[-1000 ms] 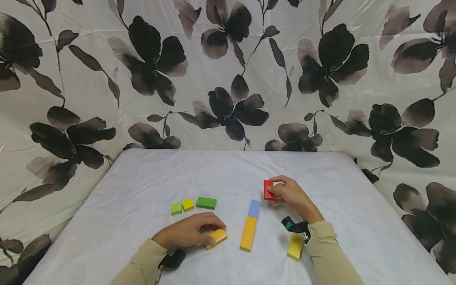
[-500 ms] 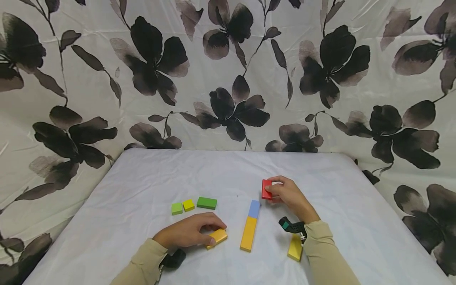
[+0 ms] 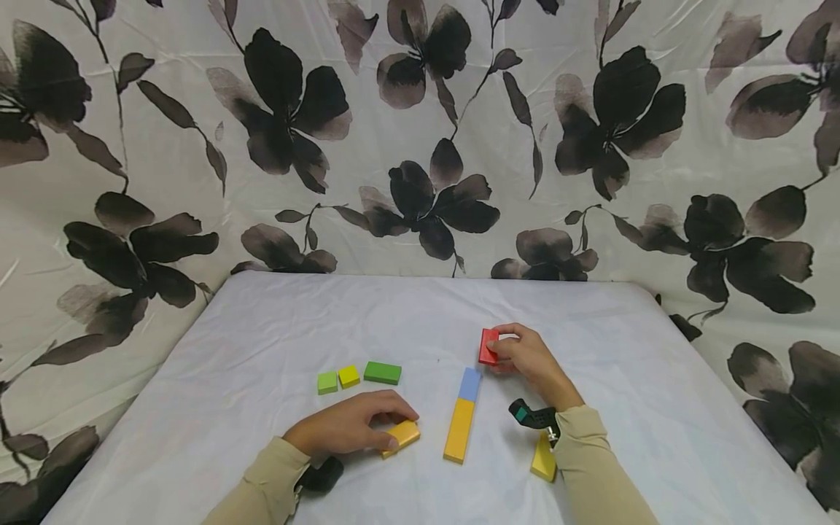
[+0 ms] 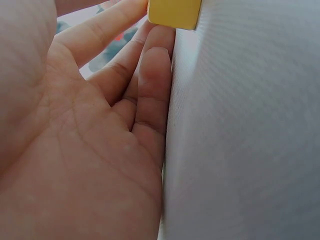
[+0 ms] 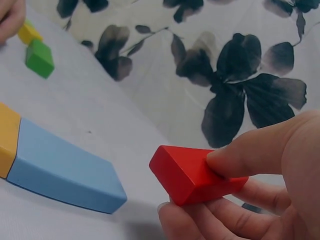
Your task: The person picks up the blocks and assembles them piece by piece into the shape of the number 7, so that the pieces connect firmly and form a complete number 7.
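A red block is pinched between the thumb and fingers of my right hand. In the right wrist view the red block hangs just past the free end of a blue block. That blue block lies end to end with a longer orange block, the two forming one strip on the white table. To the left, my left hand grips another orange block, thumb on its near side. Only that block's yellow-orange end shows in the left wrist view, beyond the fingers.
Behind the left hand stand a light green block, a small yellow block and a longer green block. A yellow block lies partly hidden by the right sleeve. The white-covered table ends at a floral cloth.
My right hand has shifted slightly left with the red block, closer to the blue block's far end, and the red block has tilted a little. The left hand stays in place.
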